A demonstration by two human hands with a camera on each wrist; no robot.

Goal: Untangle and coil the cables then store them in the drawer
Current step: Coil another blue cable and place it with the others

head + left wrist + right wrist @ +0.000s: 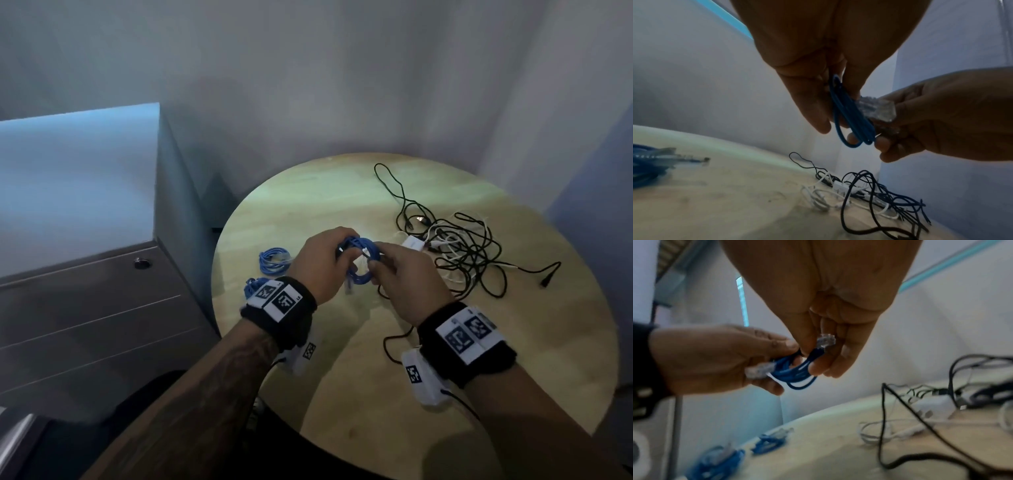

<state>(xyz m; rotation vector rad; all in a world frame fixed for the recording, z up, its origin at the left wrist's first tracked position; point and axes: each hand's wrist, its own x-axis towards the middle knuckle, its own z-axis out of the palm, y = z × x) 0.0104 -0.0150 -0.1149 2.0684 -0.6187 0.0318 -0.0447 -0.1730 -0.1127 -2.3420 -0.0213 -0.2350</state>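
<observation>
Both hands hold one coiled blue network cable (363, 262) above the round wooden table (342, 205). My left hand (325, 257) grips the coil's loops (849, 116). My right hand (394, 270) pinches the cable's end by its clear plug (826, 340), and the plug (875, 110) shows against the coil in the left wrist view. A second clear plug (760, 369) sticks out by my left palm. Two more coiled blue cables (274, 260) (255, 286) lie on the table at left. A tangle of black and white cables (459, 246) lies at right.
A grey metal drawer cabinet (85, 308) with a round lock (141, 263) stands left of the table, its drawers closed. A white adapter box (412, 244) sits in the tangle. A loose black cable (397, 339) runs under my right wrist. Walls close in behind the table.
</observation>
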